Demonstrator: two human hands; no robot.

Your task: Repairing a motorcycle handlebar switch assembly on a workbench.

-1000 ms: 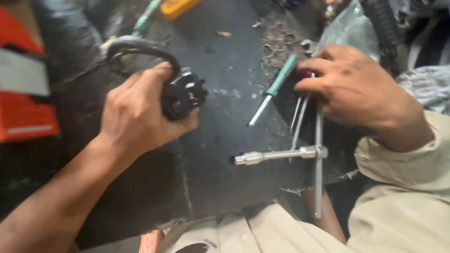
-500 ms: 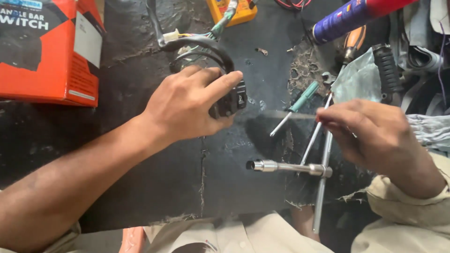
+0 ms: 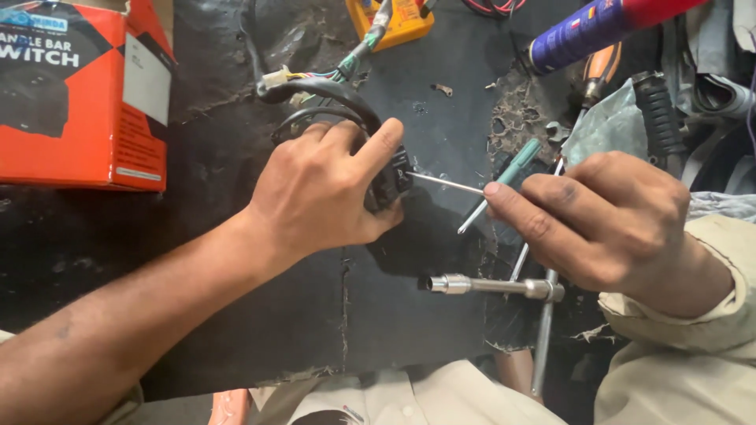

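I see an orange box [image 3: 83,94] at the far left of the dark desk [image 3: 236,260], a yellow meter [image 3: 391,20], a blue spray can [image 3: 587,33] and a T-handle socket wrench [image 3: 504,287].

Black switch unit [image 3: 391,182], orange-red and black box [image 3: 83,94], teal-handled screwdriver [image 3: 512,167], silver T-wrench [image 3: 504,287], blue spray can [image 3: 583,35], dark worktop [image 3: 425,102]

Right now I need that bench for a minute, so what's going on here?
A person is working on a black switch unit with a wiring loom attached. The left hand grips the unit over the dark work surface, while the right hand holds a thin screwdriver with its tip at the unit's side. A T-handle socket wrench and a green-handled screwdriver lie beneath the right hand. An orange box sits at the upper left.
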